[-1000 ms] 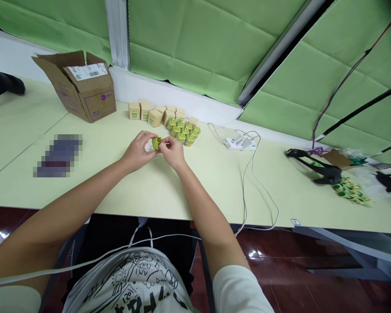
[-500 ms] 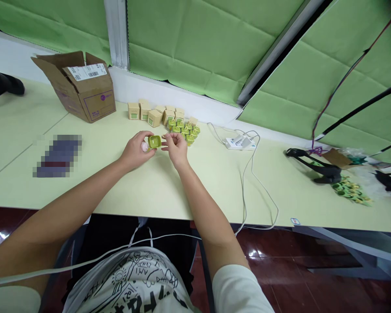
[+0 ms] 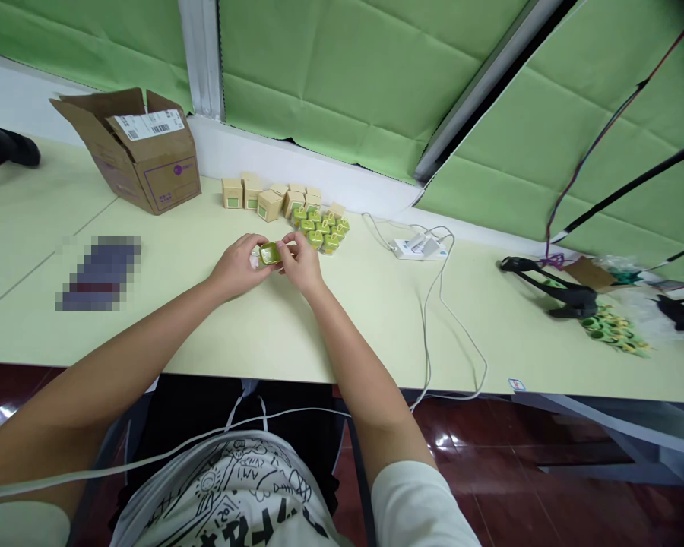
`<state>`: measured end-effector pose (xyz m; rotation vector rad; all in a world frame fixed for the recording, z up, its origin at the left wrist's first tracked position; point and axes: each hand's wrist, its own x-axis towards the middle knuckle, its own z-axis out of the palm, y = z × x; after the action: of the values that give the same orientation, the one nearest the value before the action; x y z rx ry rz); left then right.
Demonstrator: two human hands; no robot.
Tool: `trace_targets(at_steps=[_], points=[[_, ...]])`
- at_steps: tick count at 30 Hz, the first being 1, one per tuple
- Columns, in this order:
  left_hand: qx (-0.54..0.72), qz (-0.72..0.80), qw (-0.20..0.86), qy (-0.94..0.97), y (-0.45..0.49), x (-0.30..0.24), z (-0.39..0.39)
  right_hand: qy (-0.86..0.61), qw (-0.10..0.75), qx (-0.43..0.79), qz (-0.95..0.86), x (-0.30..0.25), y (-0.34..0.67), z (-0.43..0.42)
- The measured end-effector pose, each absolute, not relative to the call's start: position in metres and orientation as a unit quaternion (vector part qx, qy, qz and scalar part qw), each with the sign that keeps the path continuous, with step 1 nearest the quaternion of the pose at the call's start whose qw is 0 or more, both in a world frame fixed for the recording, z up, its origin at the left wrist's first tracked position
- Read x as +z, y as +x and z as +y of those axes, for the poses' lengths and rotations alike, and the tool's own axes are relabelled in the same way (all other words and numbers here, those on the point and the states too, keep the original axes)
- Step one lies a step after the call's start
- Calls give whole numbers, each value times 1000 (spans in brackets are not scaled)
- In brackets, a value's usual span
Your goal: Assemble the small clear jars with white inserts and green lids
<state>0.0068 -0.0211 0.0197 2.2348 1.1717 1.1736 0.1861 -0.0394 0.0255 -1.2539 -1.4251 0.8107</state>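
Observation:
Above the table, my left hand is closed around a small olive-green box-like case whose hollow inside faces up. A whitish rounded piece shows between the case and my left palm. My right hand has its thumb and fingers closed on the right edge of the same case; whether they also hold something small is hidden. Just beyond my right hand stands a cluster of similar green cases with small loops on top. Several small tan cartons with green labels stand behind.
An opened cardboard box stands at the back left, with a blurred dark flat item nearer me. To the right are a white power strip with cables, a black strap-like object and a green-yellow pile.
My right hand has moved left, from just beside the green case onto its right edge. My left hand keeps its hold, and the case looks slightly tilted.

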Motion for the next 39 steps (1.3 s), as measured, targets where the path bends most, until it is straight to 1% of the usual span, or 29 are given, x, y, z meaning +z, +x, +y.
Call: trace_targets(at_steps=[4,6,11,19,25,31,39], points=[[367,421,166,813,5,15,-21,-573,479,241,-620,26,191,-39],[334,421,159,828,5,14,-23,-591,468,217,-620,26,193,-38],[256,409,127,867,4,12,-26,-594,458,230,-620,21,196,-34],[189,443,78,873,1,17,-26,-606,416,216,-642,17,200,-32],[182,438,57,878,-1,20,-26,-633,346,177,-669,20,203,-33],[228,422,84,874,-7,32,-30,-654,286,146,-684,24,206,-34],[223,409,91,880,-12,42,-28,-676,222,140,-689,28,205,-37]])
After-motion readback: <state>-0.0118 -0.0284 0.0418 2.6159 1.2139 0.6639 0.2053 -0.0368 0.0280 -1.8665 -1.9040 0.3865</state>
